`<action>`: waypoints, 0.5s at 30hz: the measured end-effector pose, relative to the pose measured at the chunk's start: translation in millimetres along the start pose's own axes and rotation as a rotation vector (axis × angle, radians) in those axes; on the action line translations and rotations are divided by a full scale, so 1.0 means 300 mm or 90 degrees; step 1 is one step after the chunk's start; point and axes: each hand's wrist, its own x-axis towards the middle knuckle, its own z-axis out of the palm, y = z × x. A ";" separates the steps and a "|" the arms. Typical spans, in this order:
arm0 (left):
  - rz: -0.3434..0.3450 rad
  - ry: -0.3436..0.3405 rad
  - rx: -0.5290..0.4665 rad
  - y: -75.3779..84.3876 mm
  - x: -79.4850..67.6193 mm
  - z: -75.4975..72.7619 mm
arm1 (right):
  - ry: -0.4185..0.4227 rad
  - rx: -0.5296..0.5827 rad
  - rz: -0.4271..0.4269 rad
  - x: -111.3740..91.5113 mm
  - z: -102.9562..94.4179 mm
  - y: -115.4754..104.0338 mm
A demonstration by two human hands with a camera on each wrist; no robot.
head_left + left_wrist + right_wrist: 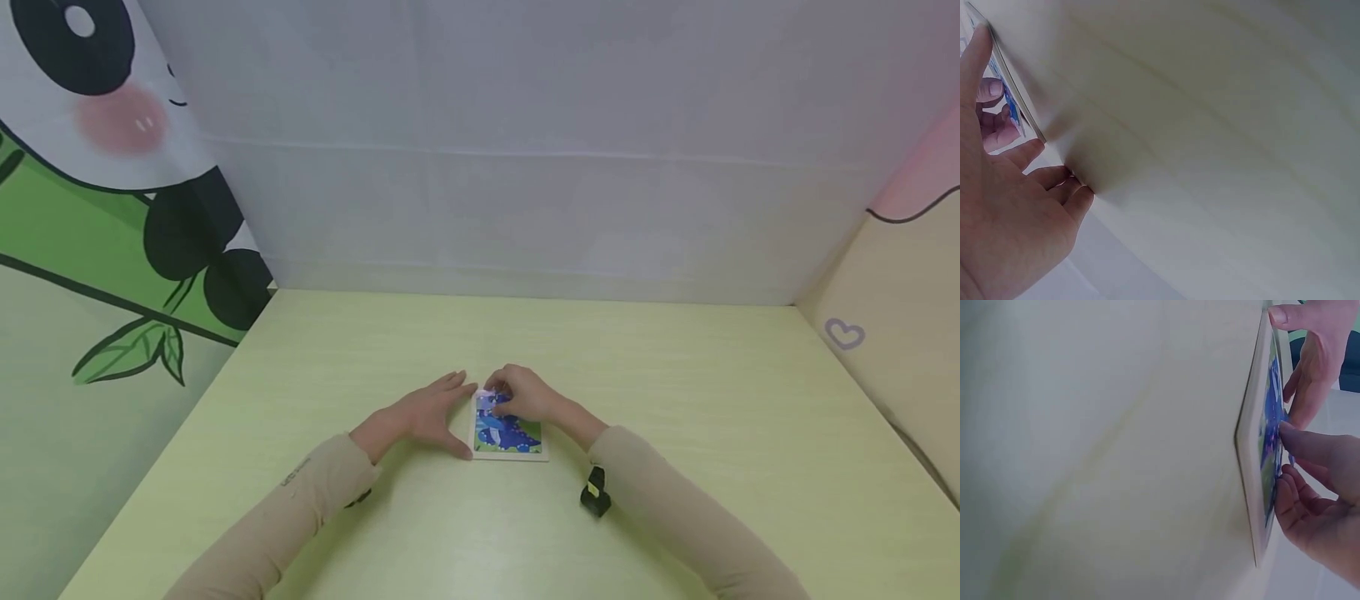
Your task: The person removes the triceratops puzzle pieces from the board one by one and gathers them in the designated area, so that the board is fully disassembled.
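A small flat picture board (pixel 510 456) with a pale border lies on the table; it looks like a tray jigsaw puzzle with a blue dinosaur on green. My left hand (pixel 431 410) is spread at its left side. Its thumb touches the near left corner and its forefinger the far left corner. My right hand (pixel 528 393) is over the upper part of the picture. Between its thumb and fingers it pinches a thin blue piece (pixel 1013 112), tilted up from the board. In the right wrist view the fingers hide most of this piece.
The pale table (pixel 675 375) runs back to a white cloth wall (pixel 525 225). A printed panel (pixel 172 217) stands along the left side and a beige one (pixel 900 333) along the right. A black strap device (pixel 596 493) hangs under the right sleeve.
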 end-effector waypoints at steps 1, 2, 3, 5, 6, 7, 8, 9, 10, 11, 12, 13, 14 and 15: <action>0.002 0.002 -0.001 0.000 0.000 0.000 | 0.000 -0.004 0.000 0.001 0.001 0.002; 0.001 0.001 -0.002 -0.001 0.001 0.000 | 0.000 -0.008 -0.002 0.002 0.001 0.003; 0.002 0.001 -0.002 -0.001 0.001 0.000 | 0.000 -0.012 -0.003 0.003 0.002 0.005; 0.002 0.000 -0.003 -0.002 0.001 0.000 | 0.003 -0.024 -0.008 0.004 0.004 0.010; 0.003 0.000 -0.004 -0.002 0.001 0.000 | 0.004 -0.030 -0.013 0.004 0.004 0.012; 0.004 0.000 -0.006 -0.001 0.000 0.000 | 0.007 -0.035 -0.016 0.004 0.004 0.013; 0.004 -0.001 -0.008 -0.001 -0.001 -0.001 | 0.010 -0.038 -0.021 0.003 0.004 0.013; 0.005 0.001 -0.011 0.000 -0.002 -0.002 | 0.013 -0.042 -0.023 0.002 0.003 0.013; 0.005 0.000 -0.012 0.001 -0.003 -0.003 | 0.016 -0.047 -0.025 0.001 0.003 0.014; 0.006 0.001 -0.015 0.002 -0.005 -0.004 | 0.020 -0.051 -0.027 0.000 0.002 0.013; 0.006 0.002 -0.015 0.002 -0.005 -0.004 | 0.024 -0.052 -0.028 -0.002 0.001 0.012; 0.006 0.001 -0.015 0.002 -0.005 -0.005 | 0.029 -0.051 -0.029 -0.004 0.000 0.011; 0.007 0.001 -0.014 0.002 -0.006 -0.005 | 0.033 -0.050 -0.031 -0.005 -0.002 0.010; 0.008 0.002 -0.013 0.002 -0.007 -0.005 | 0.037 -0.051 -0.032 -0.007 -0.003 0.009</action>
